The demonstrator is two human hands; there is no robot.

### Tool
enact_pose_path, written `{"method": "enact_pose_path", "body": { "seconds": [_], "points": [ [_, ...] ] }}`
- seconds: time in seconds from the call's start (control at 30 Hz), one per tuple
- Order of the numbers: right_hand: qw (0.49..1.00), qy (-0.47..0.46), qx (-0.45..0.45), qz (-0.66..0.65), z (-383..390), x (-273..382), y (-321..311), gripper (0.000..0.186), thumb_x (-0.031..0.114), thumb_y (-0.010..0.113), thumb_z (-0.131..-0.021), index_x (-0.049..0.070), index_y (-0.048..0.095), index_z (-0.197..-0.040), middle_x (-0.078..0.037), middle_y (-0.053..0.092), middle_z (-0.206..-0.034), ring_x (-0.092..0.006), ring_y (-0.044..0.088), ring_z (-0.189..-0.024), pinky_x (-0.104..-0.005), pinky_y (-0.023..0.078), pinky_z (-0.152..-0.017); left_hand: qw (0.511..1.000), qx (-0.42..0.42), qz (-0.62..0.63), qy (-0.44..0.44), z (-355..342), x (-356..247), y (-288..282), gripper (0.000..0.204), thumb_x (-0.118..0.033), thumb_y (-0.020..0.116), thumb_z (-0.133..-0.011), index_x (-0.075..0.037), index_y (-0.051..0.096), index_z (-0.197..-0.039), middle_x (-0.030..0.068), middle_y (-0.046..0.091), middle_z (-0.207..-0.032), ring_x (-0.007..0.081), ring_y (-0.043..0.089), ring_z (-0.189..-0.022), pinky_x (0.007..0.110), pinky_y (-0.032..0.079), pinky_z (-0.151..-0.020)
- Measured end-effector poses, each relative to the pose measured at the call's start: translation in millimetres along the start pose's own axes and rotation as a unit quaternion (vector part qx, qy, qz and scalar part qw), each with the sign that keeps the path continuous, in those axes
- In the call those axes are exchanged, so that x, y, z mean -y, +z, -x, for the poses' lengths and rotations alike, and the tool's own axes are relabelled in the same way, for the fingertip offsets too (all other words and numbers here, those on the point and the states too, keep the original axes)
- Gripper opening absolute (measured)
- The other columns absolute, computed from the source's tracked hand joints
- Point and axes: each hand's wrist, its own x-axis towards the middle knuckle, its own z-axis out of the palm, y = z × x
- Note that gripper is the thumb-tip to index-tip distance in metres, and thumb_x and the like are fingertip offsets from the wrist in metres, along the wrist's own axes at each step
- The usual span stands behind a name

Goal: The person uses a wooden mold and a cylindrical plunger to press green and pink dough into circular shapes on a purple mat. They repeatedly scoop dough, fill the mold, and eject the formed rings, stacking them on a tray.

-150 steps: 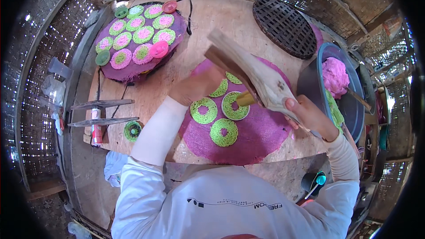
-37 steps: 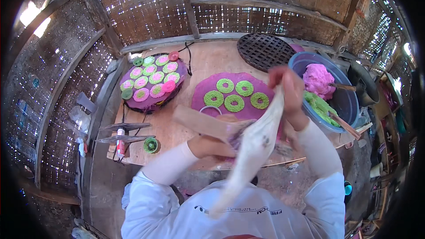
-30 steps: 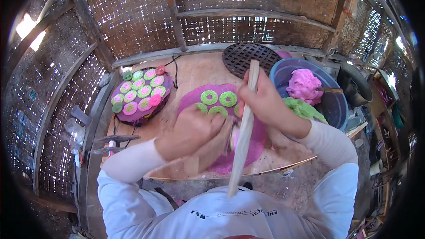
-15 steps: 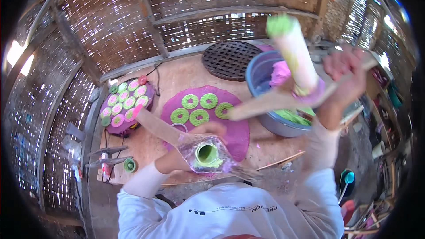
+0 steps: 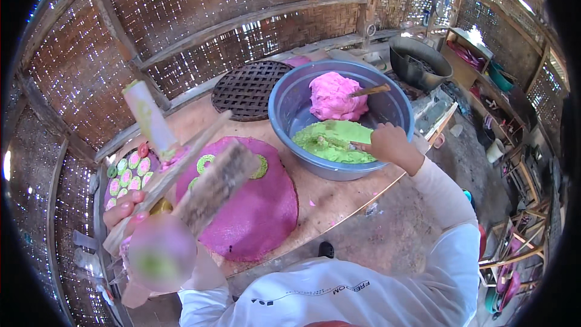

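My left hand (image 5: 128, 209) is closed round the wooden bars of a dough press. Its pale plunger cylinder (image 5: 148, 116), smeared with green and pink, points up and away. The other half, a wooden block (image 5: 219, 184), is tilted over the pink round mat; a blurred lump with green hides its lower end. My right hand (image 5: 390, 144) is closed on a thin stick-like scoop (image 5: 358, 145) dipped in the green dough (image 5: 330, 139). This dough lies beside pink dough (image 5: 336, 98) in a blue basin (image 5: 287, 139). Green dough rings (image 5: 259, 167) rest on the pink mat (image 5: 266, 218), partly covered by the press.
A dark woven round tray (image 5: 245, 91) lies behind the mat. More pink and green rings (image 5: 130, 172) sit on a mat at far left. A wooden handle (image 5: 370, 89) sticks from the pink dough. A large dark pot (image 5: 420, 63) and cluttered shelves (image 5: 484, 100) stand at right.
The plunger has been lifted over from my right hand to my left, which moved left with the press. My right hand has lowered into the basin and taken hold of the scoop. The view has turned right.
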Motion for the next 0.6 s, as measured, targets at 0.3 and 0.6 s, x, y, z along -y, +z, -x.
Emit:
{"method": "enact_pose_path", "body": {
  "seconds": [0.3,0.6],
  "points": [
    [0.995,-0.068,-0.013,-0.069,-16,-31,-62,0.027,0.033,0.049,-0.088,0.010,0.063,-0.087,-0.015,0.063,-0.075,-0.0345,0.061,-0.073,-0.0465,0.048,-0.065,0.985,-0.040,-0.140,-0.093,8,4,9,0.033,-0.006,0.071,-0.072,-0.002,0.050,-0.097,0.0116,0.051,-0.095,0.0247,0.057,-0.092,0.041,0.053,-0.084],
    [0.982,-0.132,-0.001,-0.133,-72,-12,26,0.027,0.032,0.046,-0.087,0.019,0.067,-0.097,-0.012,0.065,-0.078,-0.0309,0.064,-0.070,-0.0438,0.051,-0.064,0.935,-0.020,-0.314,-0.164,26,-3,17,0.026,0.004,0.067,-0.072,0.002,0.051,-0.092,0.0140,0.056,-0.089,0.0244,0.061,-0.084,0.040,0.056,-0.079]
  ]
}}
